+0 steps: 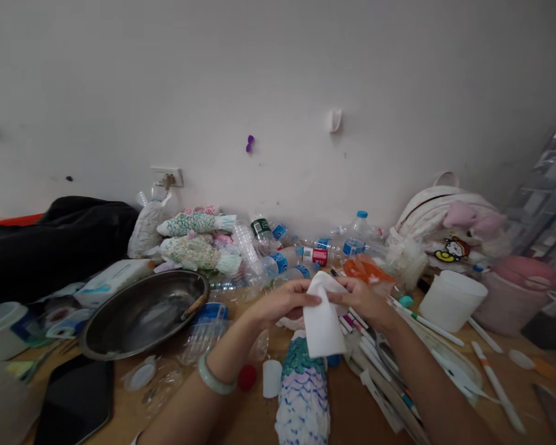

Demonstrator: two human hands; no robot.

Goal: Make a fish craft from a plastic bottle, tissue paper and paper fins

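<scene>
Both my hands meet at mid-table, pinching a white sheet of tissue or paper (pixel 323 321) by its top edge. My left hand (pixel 282 301), with a pale green bangle on its wrist, grips the sheet's left corner. My right hand (pixel 359 298) grips the right corner. The sheet hangs down over a bottle painted with green, purple and blue fish scales (pixel 303 395), which lies on the wooden table pointing toward me.
A dark metal bowl (pixel 143 312) sits left, a phone (pixel 76 402) at front left. Empty plastic bottles (pixel 315 254) and more painted fish bottles (pixel 194 238) pile against the wall. Markers (pixel 495 386), a white cup (pixel 450 300), a backpack (pixel 445 222) stand right.
</scene>
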